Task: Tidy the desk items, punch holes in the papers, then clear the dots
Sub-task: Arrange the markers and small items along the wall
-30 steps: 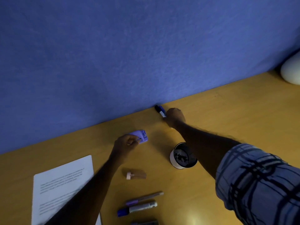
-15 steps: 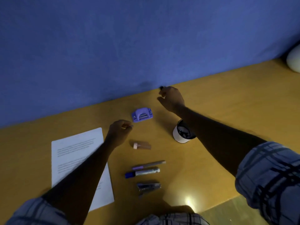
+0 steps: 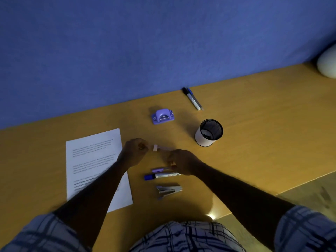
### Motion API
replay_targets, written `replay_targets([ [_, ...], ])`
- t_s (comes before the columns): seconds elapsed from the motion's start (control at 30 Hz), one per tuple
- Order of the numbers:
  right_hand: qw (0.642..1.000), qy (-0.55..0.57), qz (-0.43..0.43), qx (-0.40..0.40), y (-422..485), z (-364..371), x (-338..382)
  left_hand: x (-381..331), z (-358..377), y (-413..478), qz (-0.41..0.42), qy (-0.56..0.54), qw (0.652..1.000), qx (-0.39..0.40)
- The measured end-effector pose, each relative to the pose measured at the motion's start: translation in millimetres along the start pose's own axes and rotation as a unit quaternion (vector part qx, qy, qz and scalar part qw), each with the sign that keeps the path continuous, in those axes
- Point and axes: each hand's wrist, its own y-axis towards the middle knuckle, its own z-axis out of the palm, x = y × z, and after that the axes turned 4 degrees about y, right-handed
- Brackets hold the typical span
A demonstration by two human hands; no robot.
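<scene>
Seen from above: yellow desk [image 3: 254, 113] against a blue wall [image 3: 127, 42]. Left hand [image 3: 134, 151] curled loosely, fingers folded in toward the palm, hovering at the right edge of the printed paper [image 3: 94, 160]; whether anything sits inside the curl cannot be told. Just right of its knuckles, a small pale eraser-like block [image 3: 156, 147], close to the fingertips but apparently apart. Right hand [image 3: 183, 161] lowered over the middle of the desk, fingers bent downward, tips at the end of a thin purple pen [image 3: 160, 169]; contact or a pinch cannot be told in the dim light. Directly below that pen, nearly touching the right hand, a thick blue-capped marker [image 3: 160, 176] lying crosswise. Below again, a metal stapler [image 3: 169, 190], well clear of both hands. Purple hole punch [image 3: 162, 116] farther back, beyond both hands, standing free. To its right, a mesh pen cup [image 3: 208, 132], upright. Against the wall, two markers [image 3: 193, 99] lying side by side. Plaid sleeves [image 3: 305, 230] at bottom edge.
</scene>
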Motion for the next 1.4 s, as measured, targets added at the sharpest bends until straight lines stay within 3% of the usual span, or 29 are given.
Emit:
replay_targets([
  [0.23,0.999,-0.024,0.031,-0.037,-4.0,6.3,2.8,-1.3,-0.1,-14.5,-0.013,-0.022,1.000,0.002],
  [0.3,0.996,0.021,0.047,-0.073,-5.0,6.5,4.6,-2.9,-0.4,-16.6,-0.031,-0.057,0.998,0.000],
  [0.43,0.956,0.201,0.089,-0.195,-2.6,5.4,17.0,-24.8,2.3,-20.9,-0.101,-0.265,0.959,0.018],
  [0.57,0.912,0.318,0.112,-0.233,3.9,6.5,33.0,-44.4,9.8,-19.0,-0.102,-0.327,0.939,-0.005],
  [0.7,0.895,0.345,0.121,-0.255,4.5,10.4,36.9,-42.7,10.0,-14.4,-0.088,-0.329,0.940,-0.037],
  [0.8,0.912,0.305,0.126,-0.245,-1.8,17.8,35.6,-34.4,3.8,-12.1,-0.075,-0.308,0.947,-0.054],
  [0.93,0.982,0.147,0.093,-0.078,-12.2,31.6,23.2,-20.8,-8.3,-5.4,-0.100,-0.300,0.945,-0.080],
  [1.03,0.999,0.028,0.022,-0.030,-11.5,35.4,20.7,-16.1,-13.0,-0.8,-0.123,-0.303,0.940,-0.091],
  [1.23,0.999,-0.005,-0.020,-0.031,-8.1,36.6,18.0,-19.2,-14.6,7.7,-0.114,-0.299,0.944,-0.085],
  [1.4,0.979,0.126,-0.021,-0.162,-19.5,12.5,13.3,-21.7,-28.0,23.1,-0.126,-0.332,0.929,-0.110],
])
